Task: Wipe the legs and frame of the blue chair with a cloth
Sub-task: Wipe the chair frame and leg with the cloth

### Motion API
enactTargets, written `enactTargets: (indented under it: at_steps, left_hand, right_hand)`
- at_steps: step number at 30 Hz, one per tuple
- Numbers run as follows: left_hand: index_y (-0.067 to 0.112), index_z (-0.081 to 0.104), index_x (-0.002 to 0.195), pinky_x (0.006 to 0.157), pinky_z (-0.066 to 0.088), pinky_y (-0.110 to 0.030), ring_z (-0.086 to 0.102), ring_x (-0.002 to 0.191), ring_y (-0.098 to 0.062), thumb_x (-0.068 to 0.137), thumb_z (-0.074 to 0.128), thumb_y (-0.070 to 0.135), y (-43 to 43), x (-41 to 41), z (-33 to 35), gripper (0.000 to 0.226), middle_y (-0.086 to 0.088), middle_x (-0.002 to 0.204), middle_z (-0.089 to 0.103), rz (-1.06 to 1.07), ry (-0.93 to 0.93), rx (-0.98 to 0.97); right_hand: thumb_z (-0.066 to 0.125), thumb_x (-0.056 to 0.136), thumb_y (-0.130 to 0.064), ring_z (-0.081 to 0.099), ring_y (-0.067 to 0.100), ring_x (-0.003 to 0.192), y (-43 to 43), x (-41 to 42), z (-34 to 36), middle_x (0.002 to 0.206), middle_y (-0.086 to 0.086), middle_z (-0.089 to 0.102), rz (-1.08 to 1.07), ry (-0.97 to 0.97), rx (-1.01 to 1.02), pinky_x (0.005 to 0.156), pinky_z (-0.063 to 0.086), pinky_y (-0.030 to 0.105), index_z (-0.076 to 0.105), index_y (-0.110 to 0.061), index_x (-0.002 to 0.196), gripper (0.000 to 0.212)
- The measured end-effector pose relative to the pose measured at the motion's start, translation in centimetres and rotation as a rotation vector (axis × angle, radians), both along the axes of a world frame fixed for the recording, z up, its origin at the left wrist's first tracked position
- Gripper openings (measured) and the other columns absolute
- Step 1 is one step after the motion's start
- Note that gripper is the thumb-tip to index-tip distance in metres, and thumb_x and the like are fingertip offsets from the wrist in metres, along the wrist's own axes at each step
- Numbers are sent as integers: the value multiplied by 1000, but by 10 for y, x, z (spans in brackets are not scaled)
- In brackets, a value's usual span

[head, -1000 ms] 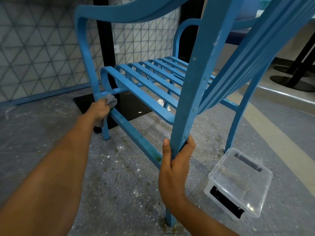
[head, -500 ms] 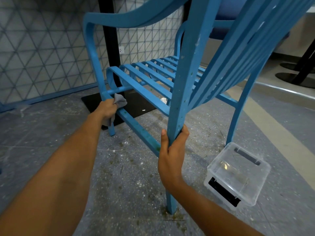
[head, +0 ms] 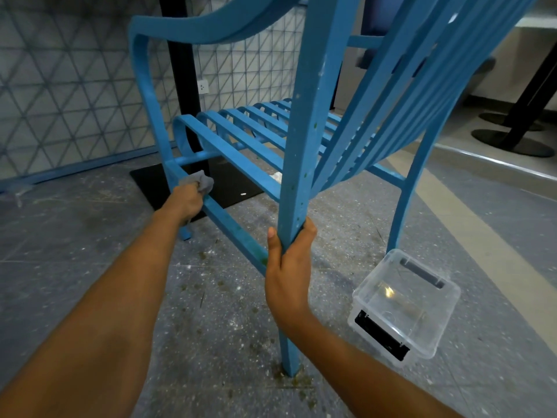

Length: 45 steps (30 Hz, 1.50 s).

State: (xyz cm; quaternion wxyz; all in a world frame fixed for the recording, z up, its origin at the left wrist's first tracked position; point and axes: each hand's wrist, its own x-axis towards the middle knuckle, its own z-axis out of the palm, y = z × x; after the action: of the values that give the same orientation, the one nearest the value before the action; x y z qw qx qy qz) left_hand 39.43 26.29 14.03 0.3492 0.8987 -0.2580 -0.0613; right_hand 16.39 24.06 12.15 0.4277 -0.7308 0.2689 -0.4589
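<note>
Blue-painted metal filled most of the view. The blue chair (head: 247, 137) stood on a speckled grey floor (head: 211, 327), seen low from behind, its slatted seat running away toward the patterned wall (head: 60, 86).

The right hand (head: 289, 267) was wrapped round the near back leg (head: 301, 164), thumb on the left face and fingers curled round the right, some way below seat level. That grip looked meant to steady the chair so it would not slide while the other arm pushed on it. Whether any foot was lifted off the floor could not be told.

The left hand (head: 188, 200), reached well forward, was closed on a bunched grey cloth (head: 203, 181). It pressed the wad onto the far end of the low side rail (head: 232, 227), just where the rail met the far left leg (head: 153, 116). Working the joint from that end made sense, since the rail sloped back toward the person and could be followed in one pull.

Greenish grime showed on the rail's near end, close to the right hand, so that stretch probably had not yet been wiped.

A clear plastic box (head: 404, 306) lay on the floor to the right, near the other back leg. A black base plate (head: 150, 182) with its post sat beyond the rail on the far left.
</note>
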Motion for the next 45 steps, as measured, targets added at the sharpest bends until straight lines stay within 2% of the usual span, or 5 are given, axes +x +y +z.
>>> enactTargets:
  at_steps: [3, 5, 21, 25, 45]
  left_hand:
    - [11, 46, 128, 97, 40, -40, 49, 115, -37, 98, 35, 13, 5, -6, 0, 32, -23, 128, 48, -11, -9, 117]
    - [9, 36, 138, 102, 37, -43, 44, 123, -40, 98, 34, 14, 7, -14, 0, 40, -27, 138, 40, -24, -17, 160]
    - [15, 43, 138, 104, 31, -35, 40, 129, -33, 95, 42, 40, 11, -59, 27, 50, -15, 142, 44, -144, 89, 88]
    - [15, 43, 136, 100, 29, -24, 39, 130, -27, 98, 41, 25, 6, -65, 7, 39, -12, 144, 41, -177, 87, 84]
    - [15, 35, 141, 108, 36, -45, 43, 127, -37, 99, 33, 19, 21, -116, -5, 42, -23, 140, 43, -232, 5, 194]
  right_hand:
    - [42, 94, -37, 53, 16, 88, 1, 0, 2, 101, -2, 49, -10, 0, -9, 69, 53, 32, 27, -30, 122, 33]
    - [43, 94, -35, 52, 16, 84, 1, -1, 4, 98, -1, 48, -12, 4, -20, 66, 51, 32, 28, -28, 120, 30]
    - [46, 95, -26, 50, 18, 75, -5, -17, 18, 87, 3, 44, 133, 90, -16, 59, 47, 31, 24, -29, 97, 22]
    - [46, 94, -27, 53, 21, 80, -6, -17, 18, 90, 5, 46, 141, 95, -30, 63, 50, 33, 23, -30, 97, 24]
    - [49, 94, -20, 45, 15, 73, -8, -16, 19, 81, -5, 38, 140, 52, -47, 61, 46, 33, 25, -21, 96, 23]
